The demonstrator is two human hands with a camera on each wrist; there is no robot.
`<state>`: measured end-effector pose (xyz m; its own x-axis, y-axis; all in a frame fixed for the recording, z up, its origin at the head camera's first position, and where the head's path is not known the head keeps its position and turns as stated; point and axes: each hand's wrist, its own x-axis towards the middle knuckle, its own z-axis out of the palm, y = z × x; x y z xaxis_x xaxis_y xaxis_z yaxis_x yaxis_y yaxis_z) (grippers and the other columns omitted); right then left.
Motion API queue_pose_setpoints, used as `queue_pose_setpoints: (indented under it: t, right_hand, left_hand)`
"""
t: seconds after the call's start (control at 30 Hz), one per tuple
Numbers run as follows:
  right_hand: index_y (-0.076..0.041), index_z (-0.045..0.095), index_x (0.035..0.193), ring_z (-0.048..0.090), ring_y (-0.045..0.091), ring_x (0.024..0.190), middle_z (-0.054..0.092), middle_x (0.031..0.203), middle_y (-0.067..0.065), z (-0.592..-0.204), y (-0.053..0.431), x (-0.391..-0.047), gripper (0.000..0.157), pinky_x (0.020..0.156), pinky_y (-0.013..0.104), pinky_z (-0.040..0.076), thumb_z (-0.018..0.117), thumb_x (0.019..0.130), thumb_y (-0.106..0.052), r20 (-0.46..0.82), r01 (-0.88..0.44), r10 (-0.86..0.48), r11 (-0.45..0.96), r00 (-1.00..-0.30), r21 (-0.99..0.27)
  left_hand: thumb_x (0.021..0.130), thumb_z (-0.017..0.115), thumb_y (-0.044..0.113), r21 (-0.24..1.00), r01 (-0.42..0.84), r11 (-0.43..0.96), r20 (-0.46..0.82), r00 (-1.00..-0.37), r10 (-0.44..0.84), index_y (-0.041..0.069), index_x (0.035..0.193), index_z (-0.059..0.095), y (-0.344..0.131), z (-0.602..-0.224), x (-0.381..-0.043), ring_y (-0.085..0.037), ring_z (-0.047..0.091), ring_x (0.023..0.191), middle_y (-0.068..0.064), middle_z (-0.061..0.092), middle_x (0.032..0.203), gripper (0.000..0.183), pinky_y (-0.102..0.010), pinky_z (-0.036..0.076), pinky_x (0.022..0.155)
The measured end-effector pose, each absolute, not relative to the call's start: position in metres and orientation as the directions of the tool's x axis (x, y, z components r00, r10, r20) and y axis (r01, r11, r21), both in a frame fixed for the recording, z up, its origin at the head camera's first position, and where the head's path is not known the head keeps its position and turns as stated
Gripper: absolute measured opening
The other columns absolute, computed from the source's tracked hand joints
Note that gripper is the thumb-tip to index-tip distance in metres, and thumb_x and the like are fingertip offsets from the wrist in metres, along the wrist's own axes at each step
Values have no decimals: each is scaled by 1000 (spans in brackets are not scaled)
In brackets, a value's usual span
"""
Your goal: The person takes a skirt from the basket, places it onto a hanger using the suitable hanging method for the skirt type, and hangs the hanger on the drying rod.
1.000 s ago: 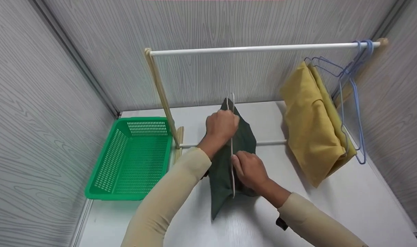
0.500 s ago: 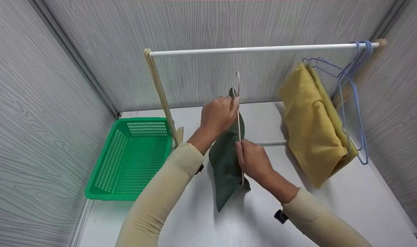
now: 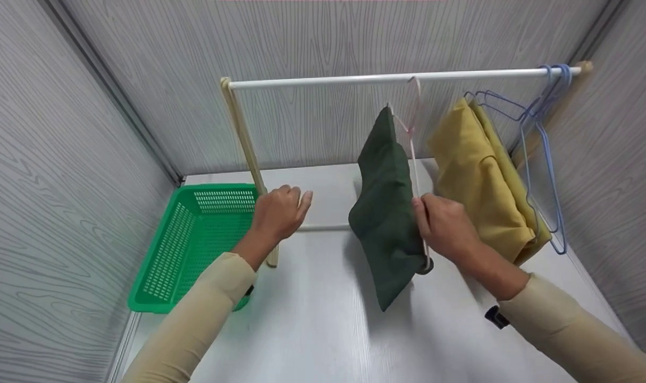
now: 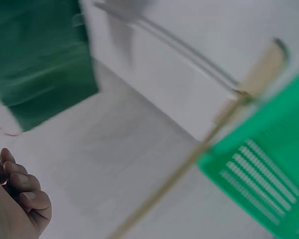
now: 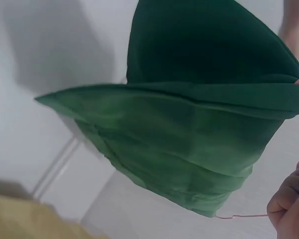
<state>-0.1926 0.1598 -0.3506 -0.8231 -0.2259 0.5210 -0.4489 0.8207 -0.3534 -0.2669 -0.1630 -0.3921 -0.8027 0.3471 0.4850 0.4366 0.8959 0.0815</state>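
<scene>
A dark green cloth (image 3: 386, 202) hangs from a thin pale pink hanger (image 3: 414, 154), its hook overlapping the white rail in the head view. My right hand (image 3: 450, 223) grips the hanger's long side, thumb along the wire. The right wrist view shows the cloth (image 5: 179, 134) as a folded piece with a pointed corner, and the pink wire running to my right hand (image 5: 291, 206). My left hand (image 3: 281, 213) is apart from the cloth, beside the rack's left post, fingers loosely curled around nothing; the left wrist view shows its fingertips (image 4: 32, 199).
The rack's white rail (image 3: 323, 81) spans between wooden posts. At its right end hang blue hangers (image 3: 546, 133), and yellow cloths (image 3: 466, 175) hang below them. A green plastic basket (image 3: 158, 298) stands at the left. Wood-grained panels enclose the white table (image 3: 312, 330).
My right hand has carried the hanger and green cloth up and to the right, bringing the hook to the rail. My left hand has let go and moved left.
</scene>
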Motion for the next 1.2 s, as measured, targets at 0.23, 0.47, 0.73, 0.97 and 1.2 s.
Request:
queue_pose_setpoints:
  t: [0.23,0.47,0.73,0.97,1.2]
  right_hand:
    - [1,57,83,48,24,58,47,64,10,-319,197,-200,23,54,36,39,53,101,-13,576,-447,-214,843,-789,-300]
    - [1,55,80,44,24,54,45,62,11,-304,232,-204,27,51,33,35,50,102,-15,581,-409,-202,878,-789,-249]
    - [-2,51,73,39,24,49,40,56,9,-318,281,-217,35,48,34,29,49,103,-18,556,-302,-152,934,-817,-188]
    - [-3,44,66,34,24,43,35,53,9,-341,323,-220,40,40,35,24,49,101,-21,481,-198,-174,980,-859,1]
    - [-3,47,64,35,24,46,37,53,9,-344,327,-220,39,41,35,27,49,99,-20,461,-182,-175,983,-870,28]
  left_hand:
    - [101,53,30,88,391,916,478,-824,306,6,68,59,-218,-425,-255,-24,53,51,-12,58,62,42,-43,45,43]
    - [101,53,36,120,295,948,356,-904,237,5,70,57,-256,-462,-233,-27,54,55,-13,57,65,44,-45,46,46]
    - [100,43,57,136,98,986,-66,-992,107,-2,93,60,-282,-507,-217,-32,63,69,-16,60,75,62,-50,52,62]
    - [101,47,48,151,202,968,-57,-976,212,8,69,54,-283,-516,-219,-22,51,57,-6,49,60,52,-45,49,54]
    - [104,48,35,116,287,951,21,-958,286,9,65,51,-283,-515,-216,-23,55,57,-5,48,59,47,-44,49,53]
